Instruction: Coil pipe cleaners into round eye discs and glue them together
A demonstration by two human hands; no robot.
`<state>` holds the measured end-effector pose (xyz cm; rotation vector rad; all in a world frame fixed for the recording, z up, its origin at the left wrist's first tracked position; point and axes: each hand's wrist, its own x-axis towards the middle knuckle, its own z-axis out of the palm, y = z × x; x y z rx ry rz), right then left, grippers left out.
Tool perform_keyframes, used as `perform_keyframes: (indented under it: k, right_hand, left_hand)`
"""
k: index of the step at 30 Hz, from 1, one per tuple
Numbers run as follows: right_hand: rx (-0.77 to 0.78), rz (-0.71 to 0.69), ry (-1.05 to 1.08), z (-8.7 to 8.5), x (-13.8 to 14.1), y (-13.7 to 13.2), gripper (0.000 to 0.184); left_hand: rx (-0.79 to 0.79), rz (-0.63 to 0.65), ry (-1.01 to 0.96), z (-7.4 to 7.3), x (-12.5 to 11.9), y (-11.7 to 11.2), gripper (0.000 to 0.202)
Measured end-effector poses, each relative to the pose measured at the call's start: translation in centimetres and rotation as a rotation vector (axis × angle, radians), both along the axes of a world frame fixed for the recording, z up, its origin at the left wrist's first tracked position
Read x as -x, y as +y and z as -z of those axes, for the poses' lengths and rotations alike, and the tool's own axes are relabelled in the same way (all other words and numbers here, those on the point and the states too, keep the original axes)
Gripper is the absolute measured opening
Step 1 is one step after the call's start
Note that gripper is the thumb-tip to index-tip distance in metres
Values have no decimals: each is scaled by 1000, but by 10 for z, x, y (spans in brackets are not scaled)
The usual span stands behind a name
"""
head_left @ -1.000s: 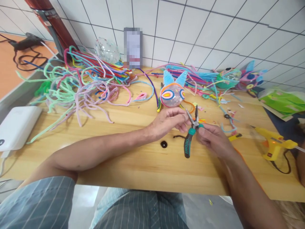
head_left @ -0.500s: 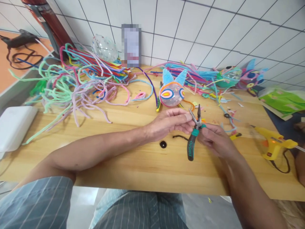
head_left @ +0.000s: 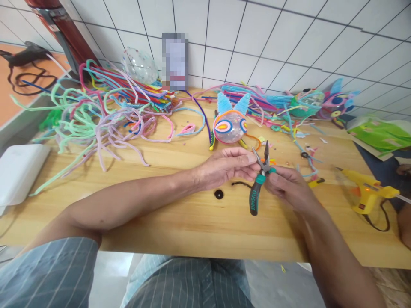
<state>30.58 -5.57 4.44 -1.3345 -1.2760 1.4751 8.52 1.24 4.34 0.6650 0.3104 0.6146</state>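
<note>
My right hand (head_left: 287,188) grips teal-handled needle-nose pliers (head_left: 258,184) by one handle; the jaws stand apart, pointing up. My left hand (head_left: 229,167) pinches its fingertips at the pliers' jaws, holding something too small to make out. Both hands hover over the wooden table (head_left: 192,214). Just behind them sits a clear ball figure (head_left: 228,124) with blue ears and ringed pipe-cleaner eyes. A black coiled disc (head_left: 219,194) and a short black strand (head_left: 240,184) lie on the table under my hands.
A heap of coloured pipe cleaners (head_left: 105,107) covers the table's left and back. A yellow glue gun (head_left: 366,192) lies at the right, a white box (head_left: 17,171) at the left edge. More finished figures (head_left: 321,102) and green sheets (head_left: 379,134) sit far right. A tiled wall stands behind.
The hands and pliers stay almost in place; the pliers' free handle swung slightly. The view has shifted a little.
</note>
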Motion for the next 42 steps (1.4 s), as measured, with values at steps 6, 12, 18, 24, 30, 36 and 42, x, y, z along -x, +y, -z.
perform_keyframes:
  k: [6, 12, 18, 24, 30, 36, 42]
  right_hand:
    - [-14, -17, 38, 4, 2, 0, 49]
    - [3, -33, 56, 5, 2, 0, 49]
    - [4, -8, 59, 3, 1, 1, 48]
    - [19, -12, 21, 4, 0, 2, 49]
    - [28, 1, -65, 4, -2, 2, 53]
    - [7, 6, -148, 4, -5, 2, 51]
    - [4, -7, -188, 4, -6, 1, 48]
  left_hand:
    - [-23, -62, 40, 2, -1, 0, 32]
    - [-52, -112, 140, 1, -3, -4, 25]
    - [-201, -184, 169, 3, -5, -6, 26]
    - [-306, -248, 190, 2, -1, -6, 29]
    - [-273, -263, 195, 3, -2, -7, 17]
    - [-265, -243, 278, -5, -1, -6, 10]
    - [-325, -258, 354, -7, 0, -4, 12]
